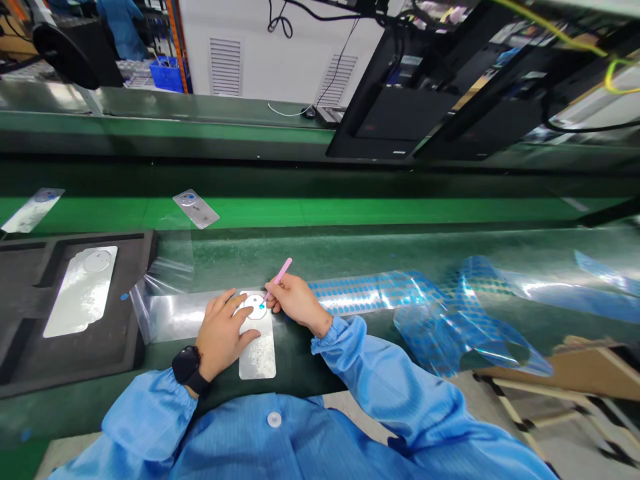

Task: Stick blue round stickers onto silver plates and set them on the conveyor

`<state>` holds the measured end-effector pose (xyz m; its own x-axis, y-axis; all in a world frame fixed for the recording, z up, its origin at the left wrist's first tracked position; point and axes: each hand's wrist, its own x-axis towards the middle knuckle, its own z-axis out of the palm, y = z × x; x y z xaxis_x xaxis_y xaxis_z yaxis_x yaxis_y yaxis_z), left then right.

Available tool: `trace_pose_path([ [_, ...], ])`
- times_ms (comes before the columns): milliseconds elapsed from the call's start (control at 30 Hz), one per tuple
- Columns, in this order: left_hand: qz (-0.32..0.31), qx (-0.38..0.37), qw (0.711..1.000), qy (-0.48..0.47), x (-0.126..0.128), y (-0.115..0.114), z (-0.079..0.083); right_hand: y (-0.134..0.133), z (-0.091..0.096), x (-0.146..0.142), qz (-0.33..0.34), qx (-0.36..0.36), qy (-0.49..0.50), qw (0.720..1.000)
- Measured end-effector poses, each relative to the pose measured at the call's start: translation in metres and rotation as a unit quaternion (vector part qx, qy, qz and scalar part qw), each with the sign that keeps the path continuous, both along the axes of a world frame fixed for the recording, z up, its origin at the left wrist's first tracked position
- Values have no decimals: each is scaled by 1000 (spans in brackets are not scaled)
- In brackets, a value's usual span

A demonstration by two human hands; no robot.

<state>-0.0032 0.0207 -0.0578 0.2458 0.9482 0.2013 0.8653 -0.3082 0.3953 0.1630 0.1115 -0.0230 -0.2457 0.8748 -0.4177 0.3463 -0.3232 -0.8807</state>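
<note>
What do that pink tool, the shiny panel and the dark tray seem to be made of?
The pink tool looks like smooth plastic, judging by its even colour. The panel seems to be metal or foil, given its bright, mirror-like glare, though coated film is possible. The tray looks like dull black foam with cut-out recesses.

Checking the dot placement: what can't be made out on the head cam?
Head view:
Blue dot: too small to tell whether it sits on the pink tool's tip or on the plate.
Silver plate: edge partly hidden by the left hand.
Blue-dot film: glare hides dots along its folds.
Person in blue: cut off by the top edge.
</note>
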Motion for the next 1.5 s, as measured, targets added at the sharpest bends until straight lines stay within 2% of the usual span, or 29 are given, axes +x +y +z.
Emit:
trace_pose_path([
  [267,-4,-8,1000,21,1,0,6,1,-4,2,16,26,-10,999],
  [567,6,-72,994,76,10,3,25,-2,5,0,29,37,-41,998],
  [700,6,-85,990,108,13,6,31,-1,4,0,21,21,-18,999],
  [900,-4,-100,986,134,15,10,38,4,-5,2,-14,-10,71,997],
  [1167,18,-124,979,161,17,9,45,3,-10,2,-6,-7,85,996],
  [1300,18,-129,977,166,18,8,45,3,-7,2,13,-5,46,999],
  [1400,23,-132,978,159,18,7,42,5,2,5,45,46,-42,997],
  [1433,23,-130,979,155,18,7,41,7,6,7,62,90,-83,991],
  [1500,20,-122,982,145,18,7,39,12,13,9,118,197,-165,959],
])
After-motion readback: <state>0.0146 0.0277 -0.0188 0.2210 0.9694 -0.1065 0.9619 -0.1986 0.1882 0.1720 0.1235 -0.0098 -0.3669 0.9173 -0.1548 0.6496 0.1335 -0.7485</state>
